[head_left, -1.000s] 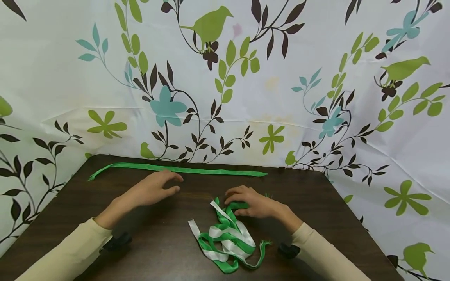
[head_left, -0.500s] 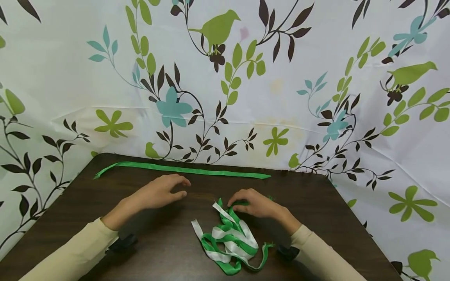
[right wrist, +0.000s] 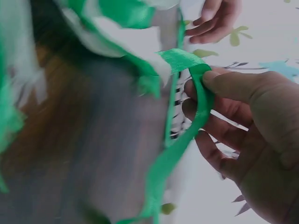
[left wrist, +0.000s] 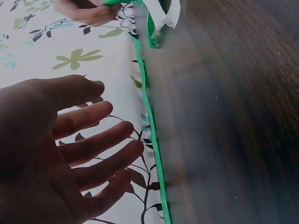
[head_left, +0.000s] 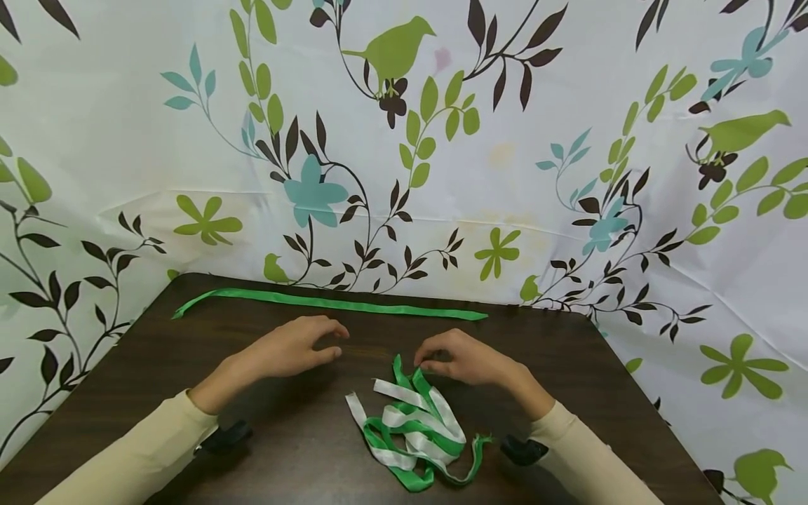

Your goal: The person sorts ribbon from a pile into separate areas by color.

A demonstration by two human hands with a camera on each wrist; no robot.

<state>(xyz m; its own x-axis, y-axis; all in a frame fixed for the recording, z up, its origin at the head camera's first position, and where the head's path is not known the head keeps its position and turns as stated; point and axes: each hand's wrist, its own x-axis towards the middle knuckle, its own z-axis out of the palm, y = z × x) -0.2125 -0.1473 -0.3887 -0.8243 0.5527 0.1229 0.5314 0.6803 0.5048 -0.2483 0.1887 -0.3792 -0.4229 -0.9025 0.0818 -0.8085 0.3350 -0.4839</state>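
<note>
A tangle of green and white ribbons [head_left: 435,424] lies on the dark wooden table in the head view. At its far side my right hand [head_left: 473,356] pinches a green ribbon [right wrist: 202,100] between thumb and fingertips; the right wrist view shows the strip looping over and hanging below the fingers. My left hand [head_left: 287,347] is held over the table to the left of the tangle. Its fingers are spread and loosely bent in the left wrist view, touching nothing. Beyond both hands, a single green ribbon [head_left: 353,306] is laid out lengthwise near the far table edge.
Behind the dark table [head_left: 297,449] hangs a white cloth [head_left: 480,154] printed with birds, leaves and flowers. It meets the table's far edge and extends along both sides. Dark wrist-worn devices sit under both forearms.
The head view has shifted, so the scene sits slightly further right. My right hand has lifted a little with its ribbon, and a white ribbon end beside it has swung left. The left hand stays unoccupied.
</note>
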